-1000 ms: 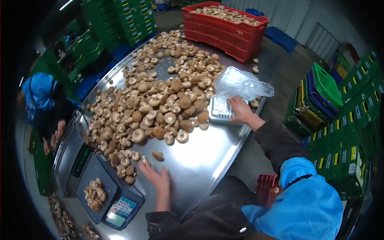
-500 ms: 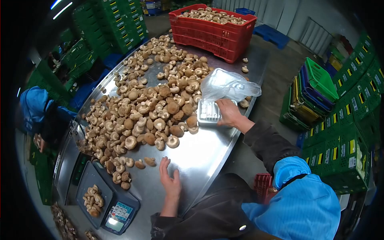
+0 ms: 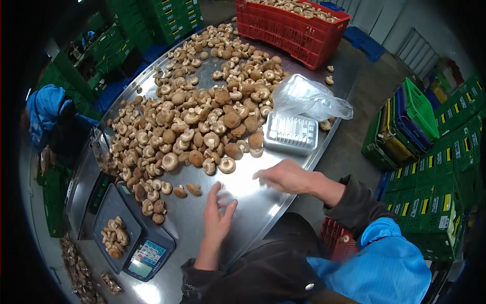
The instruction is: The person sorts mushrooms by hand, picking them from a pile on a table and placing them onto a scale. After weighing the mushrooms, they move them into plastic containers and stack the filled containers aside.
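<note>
A pile of brown-capped mushrooms lies across the steel table. My left hand is open in front of the pile, thumb apart from the fingers, holding nothing. To its right, my right hand hovers with curled fingers; motion and glare on the metal blur its fingertips, and whatever they hold cannot be made out. Beyond it sits a stack of clear plastic trays, partly covered by a clear plastic bag. On the left, several mushrooms rest on the pan of a digital scale.
A red crate full of mushrooms stands at the table's far end. Green crates are stacked on the right, near a pile of coloured crates. Across the table, at left, is a person in blue headwear.
My right hand has left the tray stack and come toward my left hand, its fingers now curled. My left hand stays open near the same place. The view has shifted slightly.
</note>
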A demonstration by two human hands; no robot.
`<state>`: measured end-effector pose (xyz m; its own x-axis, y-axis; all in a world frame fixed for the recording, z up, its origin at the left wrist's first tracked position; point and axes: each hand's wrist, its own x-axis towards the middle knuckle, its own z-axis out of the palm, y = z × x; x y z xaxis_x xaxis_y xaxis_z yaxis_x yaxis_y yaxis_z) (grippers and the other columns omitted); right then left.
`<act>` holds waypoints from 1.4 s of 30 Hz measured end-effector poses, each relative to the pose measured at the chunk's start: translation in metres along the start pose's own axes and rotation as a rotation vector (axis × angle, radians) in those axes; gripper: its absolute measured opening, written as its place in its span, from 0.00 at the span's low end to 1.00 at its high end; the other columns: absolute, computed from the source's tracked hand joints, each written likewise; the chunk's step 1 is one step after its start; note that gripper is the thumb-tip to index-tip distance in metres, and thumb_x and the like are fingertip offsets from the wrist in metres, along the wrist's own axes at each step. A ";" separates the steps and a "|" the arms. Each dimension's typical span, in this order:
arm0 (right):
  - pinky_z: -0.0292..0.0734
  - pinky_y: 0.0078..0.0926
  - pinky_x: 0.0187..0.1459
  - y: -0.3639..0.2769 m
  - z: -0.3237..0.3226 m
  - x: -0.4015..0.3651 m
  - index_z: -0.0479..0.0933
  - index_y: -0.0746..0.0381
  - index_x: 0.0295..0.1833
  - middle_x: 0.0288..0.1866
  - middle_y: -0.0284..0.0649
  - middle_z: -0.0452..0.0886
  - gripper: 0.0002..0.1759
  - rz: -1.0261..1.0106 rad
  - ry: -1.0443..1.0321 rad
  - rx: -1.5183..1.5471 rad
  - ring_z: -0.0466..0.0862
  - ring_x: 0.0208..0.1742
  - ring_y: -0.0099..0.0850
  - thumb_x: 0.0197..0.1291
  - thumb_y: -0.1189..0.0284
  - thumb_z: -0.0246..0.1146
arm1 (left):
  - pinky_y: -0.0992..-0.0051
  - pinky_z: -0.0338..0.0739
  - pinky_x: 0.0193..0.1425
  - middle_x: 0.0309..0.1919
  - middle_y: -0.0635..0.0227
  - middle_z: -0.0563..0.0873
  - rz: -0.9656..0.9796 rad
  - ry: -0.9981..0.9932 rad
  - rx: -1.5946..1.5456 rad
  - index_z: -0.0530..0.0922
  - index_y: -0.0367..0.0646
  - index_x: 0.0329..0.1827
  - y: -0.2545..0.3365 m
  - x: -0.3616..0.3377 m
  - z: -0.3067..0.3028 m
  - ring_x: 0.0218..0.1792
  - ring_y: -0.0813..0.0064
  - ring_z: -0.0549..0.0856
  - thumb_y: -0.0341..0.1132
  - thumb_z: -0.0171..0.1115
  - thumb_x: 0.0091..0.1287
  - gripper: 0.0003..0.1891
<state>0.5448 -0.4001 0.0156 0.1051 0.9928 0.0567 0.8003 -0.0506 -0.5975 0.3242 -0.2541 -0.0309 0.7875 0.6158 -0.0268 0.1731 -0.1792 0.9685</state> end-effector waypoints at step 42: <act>0.73 0.19 0.19 0.034 0.121 0.109 0.57 0.63 0.75 0.22 0.40 0.77 0.25 0.637 0.543 1.170 0.77 0.18 0.24 0.75 0.71 0.45 | 0.81 0.68 0.12 0.41 0.57 0.82 -0.388 0.356 -0.728 0.67 0.39 0.56 -0.077 0.078 -0.032 0.17 0.73 0.80 0.27 0.47 0.74 0.10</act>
<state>0.5121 -0.2804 -0.0952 0.6753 0.6584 -0.3325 -0.3756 -0.0810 -0.9232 0.3532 -0.1677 -0.0998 0.5004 0.7548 -0.4240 -0.1246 0.5474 0.8275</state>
